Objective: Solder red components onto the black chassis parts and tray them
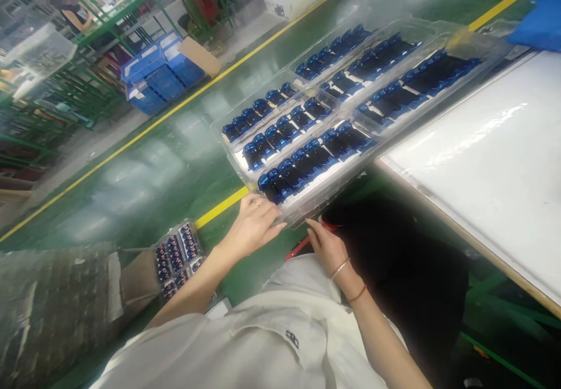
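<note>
A large clear plastic tray (302, 212) stretches away in front of me, divided into compartments with rows of dark blue, shiny parts (313, 161) on white liners. At its near left corner, my left hand (258, 221) is closed on the rim, thumb towards me. My right hand (326, 246) is just short of the near edge, fingers loosely extended and slightly apart. Nothing shows between those fingers; whether the fingertips touch the rim is unclear. A red object (298, 247), partly hidden, lies behind the right hand.
A white-topped table (482, 161) stands at right, with blue material (541, 18) at its far end. Lower left, a box holds another filled tray (177, 257). Blue crates (162, 76) stand across the green floor, near workbenches and a person (74, 12).
</note>
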A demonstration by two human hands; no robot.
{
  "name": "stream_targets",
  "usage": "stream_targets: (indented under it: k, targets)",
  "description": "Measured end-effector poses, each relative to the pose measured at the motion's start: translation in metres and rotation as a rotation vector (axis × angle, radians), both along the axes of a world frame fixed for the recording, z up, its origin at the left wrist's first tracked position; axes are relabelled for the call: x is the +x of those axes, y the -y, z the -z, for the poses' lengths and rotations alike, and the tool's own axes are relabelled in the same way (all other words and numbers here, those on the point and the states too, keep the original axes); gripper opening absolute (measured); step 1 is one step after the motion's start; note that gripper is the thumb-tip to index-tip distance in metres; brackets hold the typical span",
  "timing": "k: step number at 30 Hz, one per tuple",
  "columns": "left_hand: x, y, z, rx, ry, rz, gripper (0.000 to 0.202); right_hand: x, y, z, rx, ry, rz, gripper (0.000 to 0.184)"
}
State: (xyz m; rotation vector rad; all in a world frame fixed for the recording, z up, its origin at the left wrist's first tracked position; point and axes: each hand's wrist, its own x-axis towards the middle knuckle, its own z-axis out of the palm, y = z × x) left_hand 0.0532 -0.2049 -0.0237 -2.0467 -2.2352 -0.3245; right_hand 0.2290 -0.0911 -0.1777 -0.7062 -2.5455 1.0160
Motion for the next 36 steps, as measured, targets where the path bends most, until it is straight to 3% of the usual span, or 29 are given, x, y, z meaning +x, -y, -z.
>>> stream_targets:
  k: [5, 9, 11, 15, 22, 30, 36]
  targets:
    - [-0.004, 0.005, 0.004, -0.025, 0.104, 0.003, 0.024, 0.01, -0.004, 0.011, -0.09, -0.036, 0.048, 0.034]
    - [-0.021, 0.001, 0.003, -0.006, 0.123, -0.091, 0.03, 0.02, -0.009, 0.019, -0.158, -0.04, 0.09, 0.035]
    - [-0.032, -0.005, 0.002, -0.048, 0.102, -0.132, 0.032, 0.024, -0.011, 0.023, -0.183, -0.042, 0.11, 0.036]
    - [-0.045, -0.019, -0.005, -0.188, 0.083, -0.089, 0.03, 0.028, -0.014, 0.029, -0.22, -0.055, 0.136, 0.039]
    - [-0.042, -0.027, -0.018, -0.227, 0.147, -0.065, 0.025, 0.025, -0.014, 0.034, -0.271, -0.08, 0.148, 0.046]
    - [-0.044, -0.035, -0.011, -0.254, 0.075, -0.06, 0.03, 0.023, -0.014, 0.031, -0.278, -0.092, 0.172, 0.045]
    - [-0.046, -0.041, -0.005, -0.171, 0.002, -0.052, 0.035, 0.022, -0.014, 0.027, -0.275, -0.095, 0.184, 0.042]
